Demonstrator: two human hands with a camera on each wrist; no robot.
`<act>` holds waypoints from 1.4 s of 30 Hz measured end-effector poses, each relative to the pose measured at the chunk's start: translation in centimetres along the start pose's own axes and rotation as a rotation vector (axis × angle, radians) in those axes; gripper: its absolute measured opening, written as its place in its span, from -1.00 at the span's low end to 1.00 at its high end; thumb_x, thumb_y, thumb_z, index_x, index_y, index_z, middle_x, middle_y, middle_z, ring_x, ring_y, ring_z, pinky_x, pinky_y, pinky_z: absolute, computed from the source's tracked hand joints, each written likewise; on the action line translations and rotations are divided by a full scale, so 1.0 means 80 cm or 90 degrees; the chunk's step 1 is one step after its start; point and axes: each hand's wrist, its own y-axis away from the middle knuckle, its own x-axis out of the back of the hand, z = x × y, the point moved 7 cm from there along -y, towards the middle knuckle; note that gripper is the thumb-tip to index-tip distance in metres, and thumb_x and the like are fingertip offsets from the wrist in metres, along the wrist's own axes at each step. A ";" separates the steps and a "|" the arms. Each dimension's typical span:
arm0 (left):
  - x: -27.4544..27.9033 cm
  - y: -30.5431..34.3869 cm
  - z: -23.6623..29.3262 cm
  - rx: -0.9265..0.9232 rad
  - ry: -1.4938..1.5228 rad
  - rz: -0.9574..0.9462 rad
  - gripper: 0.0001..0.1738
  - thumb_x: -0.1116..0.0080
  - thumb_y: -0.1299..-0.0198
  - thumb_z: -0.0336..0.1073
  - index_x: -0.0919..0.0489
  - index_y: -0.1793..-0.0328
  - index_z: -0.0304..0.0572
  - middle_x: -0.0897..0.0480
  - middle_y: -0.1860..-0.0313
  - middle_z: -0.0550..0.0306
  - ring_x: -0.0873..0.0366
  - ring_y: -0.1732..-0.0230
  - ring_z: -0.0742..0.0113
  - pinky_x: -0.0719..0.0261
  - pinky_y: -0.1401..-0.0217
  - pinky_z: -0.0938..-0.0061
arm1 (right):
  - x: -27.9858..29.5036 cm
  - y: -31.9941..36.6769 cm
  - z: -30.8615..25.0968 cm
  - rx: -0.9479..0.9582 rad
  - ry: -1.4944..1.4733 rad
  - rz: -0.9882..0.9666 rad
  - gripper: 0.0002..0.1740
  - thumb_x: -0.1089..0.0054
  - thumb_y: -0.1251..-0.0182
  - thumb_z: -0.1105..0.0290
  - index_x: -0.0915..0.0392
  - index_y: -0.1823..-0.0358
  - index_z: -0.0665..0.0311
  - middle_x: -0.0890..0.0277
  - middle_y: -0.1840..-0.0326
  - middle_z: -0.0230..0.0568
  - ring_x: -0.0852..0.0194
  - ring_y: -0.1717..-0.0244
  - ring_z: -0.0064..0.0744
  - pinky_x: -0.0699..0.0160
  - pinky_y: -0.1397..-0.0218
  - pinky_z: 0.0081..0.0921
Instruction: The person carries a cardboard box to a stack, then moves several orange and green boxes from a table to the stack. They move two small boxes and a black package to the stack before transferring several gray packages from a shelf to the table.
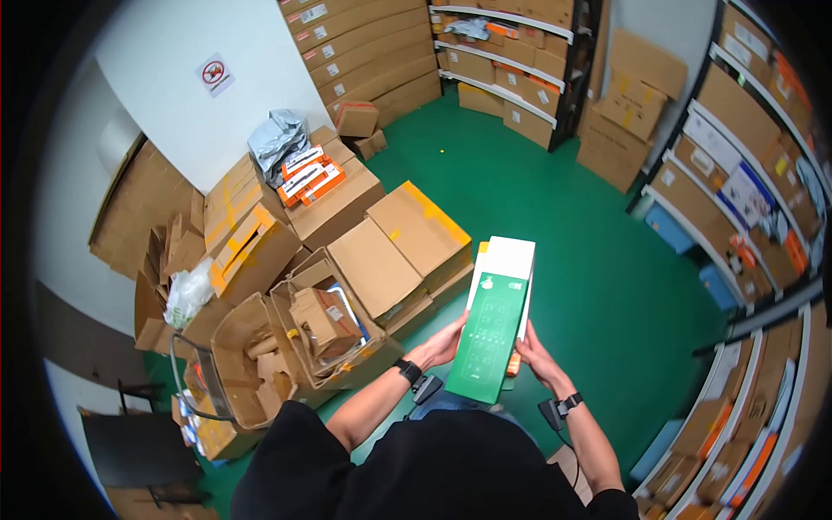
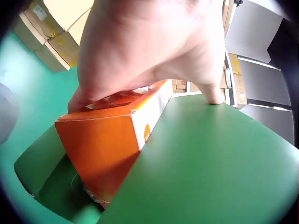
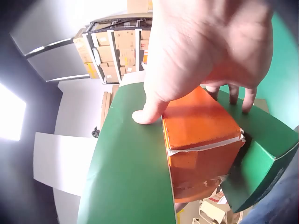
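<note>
Both hands hold a stack of boxes in front of the body. On top lies a long green box point(image 1: 490, 338) with pale line drawings; a white surface point(image 1: 511, 254) shows at its far end. Sandwiched beneath is an orange box point(image 2: 100, 151), and a second green box point(image 3: 254, 163) shows under that in the right wrist view. My left hand point(image 1: 446, 341) grips the left side, thumb on the top green box and fingers by the orange one. From the right, my right hand point(image 1: 542, 360) grips with its thumb on the top box and fingers lower down.
Open cartons point(image 1: 260, 347) and a closed carton point(image 1: 420, 230) stand to the left. Orange-and-white packs point(image 1: 312, 178) and a grey plastic bag point(image 1: 279, 143) lie on other cartons. Loaded shelves point(image 1: 728, 165) line the right side, above green floor point(image 1: 598, 251).
</note>
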 end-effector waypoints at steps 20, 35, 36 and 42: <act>0.097 -0.517 0.438 -0.190 0.110 0.127 -0.19 0.15 -0.36 0.29 -0.19 -0.52 -0.13 -0.30 -0.45 0.00 -0.27 -0.42 0.17 -0.28 -0.46 0.23 | 0.325 -0.603 -0.325 -0.064 0.076 -0.172 -0.04 -0.08 -0.47 0.28 0.47 -0.59 0.20 0.11 -0.62 -0.12 0.24 -0.61 -0.34 0.24 -0.60 -0.40; 0.129 -0.699 0.657 -0.376 0.325 0.373 -0.19 0.16 -0.36 0.31 -0.27 -0.47 -0.17 -0.35 -0.42 0.01 -0.33 -0.36 0.20 -0.31 -0.42 0.28 | 0.395 -0.984 -0.503 -0.146 0.190 -0.518 -0.10 -0.15 -0.43 0.24 0.25 -0.59 0.20 -0.09 -0.52 -0.15 -0.02 -0.52 -0.35 0.08 -0.56 -0.39; 0.141 -0.698 0.658 -0.400 0.326 0.395 -0.20 0.17 -0.36 0.30 -0.26 -0.48 -0.17 -0.35 -0.42 0.01 -0.33 -0.36 0.20 -0.31 -0.42 0.29 | 0.386 -0.996 -0.505 -0.157 0.190 -0.546 -0.11 -0.15 -0.43 0.24 0.24 -0.58 0.21 -0.09 -0.52 -0.16 -0.02 -0.51 -0.36 0.07 -0.55 -0.39; 0.229 -0.708 0.749 -0.471 0.368 0.512 -0.20 0.22 -0.39 0.30 -0.26 -0.49 -0.17 -0.34 -0.43 0.00 -0.33 -0.37 0.19 -0.31 -0.43 0.29 | 0.315 -1.153 -0.504 -0.271 0.247 -0.637 -0.12 -0.14 -0.44 0.24 0.25 -0.58 0.19 -0.06 -0.53 -0.20 -0.02 -0.52 -0.40 0.04 -0.55 -0.41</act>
